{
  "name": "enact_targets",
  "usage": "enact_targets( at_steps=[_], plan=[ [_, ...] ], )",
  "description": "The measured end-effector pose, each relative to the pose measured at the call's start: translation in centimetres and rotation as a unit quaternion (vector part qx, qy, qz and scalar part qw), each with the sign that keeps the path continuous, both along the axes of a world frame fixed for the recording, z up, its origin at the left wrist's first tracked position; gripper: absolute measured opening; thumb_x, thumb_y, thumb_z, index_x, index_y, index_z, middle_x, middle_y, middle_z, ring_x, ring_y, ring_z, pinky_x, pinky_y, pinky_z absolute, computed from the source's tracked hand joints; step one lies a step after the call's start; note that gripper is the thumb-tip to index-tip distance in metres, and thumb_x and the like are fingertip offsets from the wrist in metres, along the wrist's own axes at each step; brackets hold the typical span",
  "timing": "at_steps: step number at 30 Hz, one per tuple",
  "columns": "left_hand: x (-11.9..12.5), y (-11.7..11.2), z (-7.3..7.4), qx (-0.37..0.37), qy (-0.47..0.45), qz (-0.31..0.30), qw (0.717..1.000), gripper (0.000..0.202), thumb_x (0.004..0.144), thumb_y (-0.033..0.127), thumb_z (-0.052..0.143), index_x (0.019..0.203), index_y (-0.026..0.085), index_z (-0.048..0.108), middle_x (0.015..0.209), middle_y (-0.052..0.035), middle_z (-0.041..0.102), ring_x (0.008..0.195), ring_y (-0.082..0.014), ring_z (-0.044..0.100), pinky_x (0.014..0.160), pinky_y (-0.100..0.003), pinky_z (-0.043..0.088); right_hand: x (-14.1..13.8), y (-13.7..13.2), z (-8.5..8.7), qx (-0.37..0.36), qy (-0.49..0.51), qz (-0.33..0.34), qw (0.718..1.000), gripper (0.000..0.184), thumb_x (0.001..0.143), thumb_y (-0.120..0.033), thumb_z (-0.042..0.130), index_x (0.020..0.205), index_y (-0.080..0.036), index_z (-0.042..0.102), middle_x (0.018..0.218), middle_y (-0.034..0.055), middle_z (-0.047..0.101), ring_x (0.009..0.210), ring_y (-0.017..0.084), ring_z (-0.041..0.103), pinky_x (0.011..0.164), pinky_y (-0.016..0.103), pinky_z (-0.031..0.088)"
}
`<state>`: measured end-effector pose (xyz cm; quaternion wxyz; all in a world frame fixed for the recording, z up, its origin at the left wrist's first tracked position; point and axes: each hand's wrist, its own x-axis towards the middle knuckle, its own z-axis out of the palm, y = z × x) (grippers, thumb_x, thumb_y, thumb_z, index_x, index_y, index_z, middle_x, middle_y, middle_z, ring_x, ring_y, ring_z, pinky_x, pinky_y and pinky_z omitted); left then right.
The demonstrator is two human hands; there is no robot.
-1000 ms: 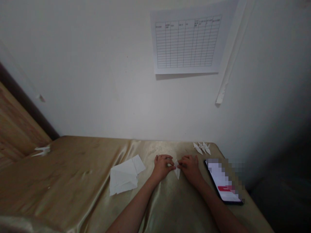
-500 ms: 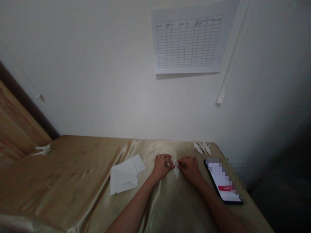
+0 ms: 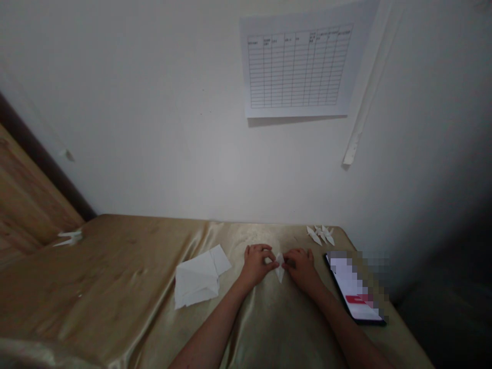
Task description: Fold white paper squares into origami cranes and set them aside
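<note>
A small white folded paper (image 3: 280, 271), narrow and diamond-shaped with a point towards me, is between my two hands just above or on the cloth. My left hand (image 3: 257, 264) pinches its left edge between thumb and forefinger. On the opposite edge, the fingertips of my right hand (image 3: 301, 265) are closed, with the other fingers curled. To the left of my hands lies a loose stack of white paper sheets (image 3: 197, 279). Several small folded paper figures (image 3: 321, 235) with pointed ends sit at the far right of the table.
A phone (image 3: 355, 292) with a lit, partly blurred screen lies by the right edge. Gold satin cloth (image 3: 115, 271) covers the table, with wrinkles at the left. White paper scraps (image 3: 69, 237) lie at the far left. On the wall hangs a printed table sheet (image 3: 298, 72).
Both hands stay in nearly the same place. The folded paper's upper part shows a little more between the fingertips. The whole view has shifted very slightly.
</note>
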<state>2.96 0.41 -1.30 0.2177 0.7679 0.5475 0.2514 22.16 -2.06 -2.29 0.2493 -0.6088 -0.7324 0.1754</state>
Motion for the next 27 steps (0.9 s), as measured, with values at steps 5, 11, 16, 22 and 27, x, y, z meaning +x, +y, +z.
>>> enact_targets(
  at_steps=[5,11,16,22,27],
  plan=[
    [0.28,-0.19,-0.03,-0.004,0.001,0.016,1.0,0.006,0.08,0.029,0.085,0.08,0.029,0.078,0.129,0.0003,0.072,0.13,-0.0272,0.057,0.125,-0.059,0.015,-0.06,-0.06,0.12,-0.002,0.0,0.004,1.0,0.023,0.089,-0.021,0.059,0.104,-0.028,0.075,0.119,0.0053,0.074,0.125,0.028,0.057,0.121,0.065,0.008],
    [0.38,-0.37,0.14,-0.003,0.024,0.017,1.0,0.007,0.081,0.03,0.084,0.083,0.029,0.077,0.136,0.002,0.068,0.134,-0.0273,0.053,0.124,-0.062,0.014,-0.09,-0.13,0.01,0.004,0.001,-0.001,1.0,0.024,0.09,-0.024,0.061,0.109,-0.028,0.075,0.119,0.005,0.074,0.127,0.028,0.057,0.121,0.065,0.008],
    [0.29,-0.43,0.31,-0.012,0.037,0.014,0.999,0.009,0.08,0.032,0.085,0.087,0.031,0.078,0.143,0.0015,0.062,0.138,-0.0288,0.05,0.125,-0.061,0.014,-0.19,-0.31,0.19,0.004,-0.001,0.01,1.0,0.021,0.091,-0.037,0.065,0.107,-0.029,0.075,0.118,0.0048,0.074,0.126,0.029,0.057,0.121,0.064,0.009],
    [0.33,-0.38,0.27,-0.001,0.028,0.025,0.999,0.009,0.077,0.031,0.087,0.082,0.031,0.08,0.147,0.0019,0.058,0.137,-0.0294,0.049,0.125,-0.056,0.021,-0.44,-0.39,0.34,-0.005,-0.028,0.014,0.999,0.026,0.09,-0.041,0.066,0.112,-0.029,0.073,0.126,0.0073,0.07,0.13,0.032,0.052,0.12,0.067,0.01],
    [0.42,-0.32,0.24,0.002,0.025,0.032,0.999,0.011,0.074,0.03,0.089,0.08,0.031,0.08,0.149,0.0035,0.056,0.134,-0.0304,0.049,0.123,-0.055,0.025,-0.42,-0.5,0.59,-0.017,-0.042,0.021,0.999,0.031,0.086,-0.04,0.07,0.116,-0.031,0.072,0.128,0.0064,0.069,0.132,0.032,0.051,0.12,0.067,0.009]
  ],
)
